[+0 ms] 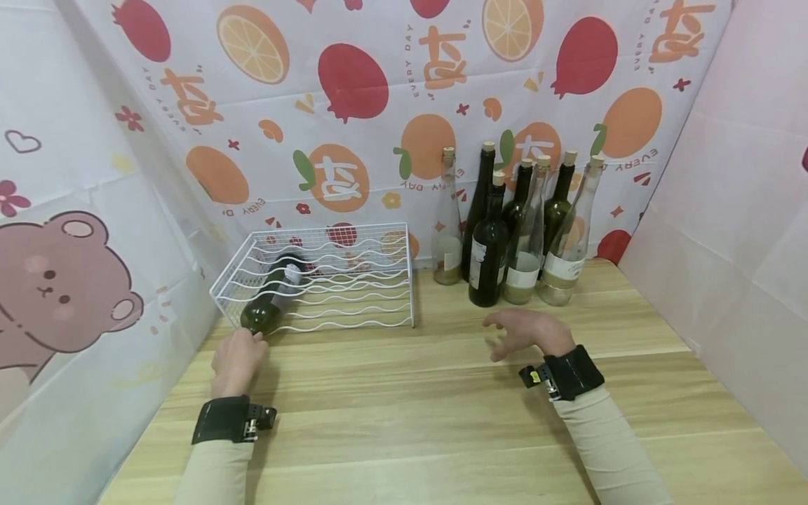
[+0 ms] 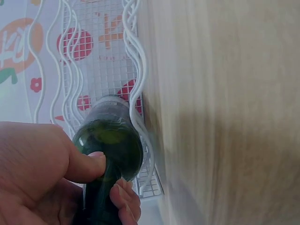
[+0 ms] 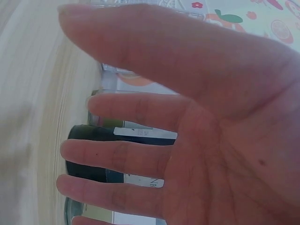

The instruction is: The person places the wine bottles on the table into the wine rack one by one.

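My left hand [image 1: 238,358] grips the neck of a dark green wine bottle [image 1: 265,308] at the left of a white wire rack [image 1: 353,326]. The bottle lies on its side on the rack's wavy wires, base toward the back wall. In the left wrist view, thumb and fingers wrap the bottle's neck [image 2: 104,187]. My right hand [image 1: 527,331] hovers over the table, fingers spread and holding nothing. Just behind it stands a dark bottle [image 1: 486,263] with a label, partly hidden by the fingers in the right wrist view.
Several corked bottles stand grouped at the back right, among them a clear bottle [image 1: 447,238] on the group's left and another clear bottle [image 1: 564,263] at its right. A fruit-print cloth [image 1: 379,140] hangs behind the wooden table [image 1: 404,421]. Pale cloths hang at both sides.
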Demonstrator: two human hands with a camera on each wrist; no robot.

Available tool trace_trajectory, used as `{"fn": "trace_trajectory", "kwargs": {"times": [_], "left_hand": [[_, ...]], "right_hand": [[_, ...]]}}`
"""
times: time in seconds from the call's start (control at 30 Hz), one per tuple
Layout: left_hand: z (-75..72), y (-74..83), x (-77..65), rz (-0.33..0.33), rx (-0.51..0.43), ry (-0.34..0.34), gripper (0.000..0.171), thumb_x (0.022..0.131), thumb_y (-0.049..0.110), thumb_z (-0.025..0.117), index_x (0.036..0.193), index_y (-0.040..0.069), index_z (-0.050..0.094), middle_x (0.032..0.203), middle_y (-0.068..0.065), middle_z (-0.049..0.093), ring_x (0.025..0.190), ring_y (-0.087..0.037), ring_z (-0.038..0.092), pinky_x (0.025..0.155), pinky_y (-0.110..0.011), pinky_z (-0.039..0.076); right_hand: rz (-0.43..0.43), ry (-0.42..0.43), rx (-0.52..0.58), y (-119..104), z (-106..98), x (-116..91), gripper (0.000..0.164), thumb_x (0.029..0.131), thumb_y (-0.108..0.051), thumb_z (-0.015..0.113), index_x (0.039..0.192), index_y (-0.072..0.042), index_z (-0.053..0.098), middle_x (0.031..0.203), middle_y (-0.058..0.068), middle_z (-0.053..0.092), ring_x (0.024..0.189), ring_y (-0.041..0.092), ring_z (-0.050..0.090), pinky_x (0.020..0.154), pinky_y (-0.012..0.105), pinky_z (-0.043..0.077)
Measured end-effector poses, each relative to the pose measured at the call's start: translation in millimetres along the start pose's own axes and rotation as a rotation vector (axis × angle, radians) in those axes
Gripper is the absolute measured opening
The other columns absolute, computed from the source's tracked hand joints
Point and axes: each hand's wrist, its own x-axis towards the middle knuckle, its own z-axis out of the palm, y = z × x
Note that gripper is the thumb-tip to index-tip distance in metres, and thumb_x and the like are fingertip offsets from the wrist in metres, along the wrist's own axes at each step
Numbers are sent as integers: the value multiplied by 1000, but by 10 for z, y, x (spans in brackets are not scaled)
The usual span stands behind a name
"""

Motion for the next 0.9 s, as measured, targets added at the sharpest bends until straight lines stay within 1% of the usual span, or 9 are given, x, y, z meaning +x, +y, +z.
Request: {"fn": "trace_trajectory", "kwargs": {"times": [0.13,0.37,0.6,0.7,0.8,0.9], "left_hand": [[10,1,8,-2,0,1,45,101,23,43,104,-16,64,112,-42,62,100,-61,61,64,-56,48],[30,-20,27,10,10,3,46,102,22,44,105,-19,64,108,-42,62,98,-60,61,64,-55,50],[36,-23,48,32,24,-10,43,101,19,47,101,-20,64,99,-40,63,88,-54,63,66,-54,49],[12,-10,44,42,20,-28,40,99,17,45,98,-19,63,99,-39,62,88,-53,62,69,-55,49],[-24,-14,52,73,23,-47,35,94,14,45,91,-15,63,99,-39,63,88,-52,62,71,-57,50],[-66,-32,63,94,19,-80,29,90,14,45,83,-9,61,95,-36,63,84,-47,61,68,-53,50]], "right_hand": [[13,-3,6,-1,-4,0,76,86,-32,83,149,-7,51,148,24,55,137,42,53,109,55,46],[40,1,-15,-18,5,8,75,85,-33,83,149,-8,52,147,22,57,134,39,56,109,54,47],[27,-5,-52,-45,7,12,74,86,-33,83,148,-7,53,145,23,58,133,39,58,108,53,48],[25,-5,-57,-58,10,5,74,86,-33,83,148,-7,53,145,23,59,132,39,58,108,53,48],[30,-1,-54,-66,19,0,73,86,-33,83,148,-7,53,145,22,59,133,38,57,109,53,48],[39,3,-47,-73,26,-4,73,87,-34,82,148,-9,53,146,21,58,134,37,57,109,54,47]]}}
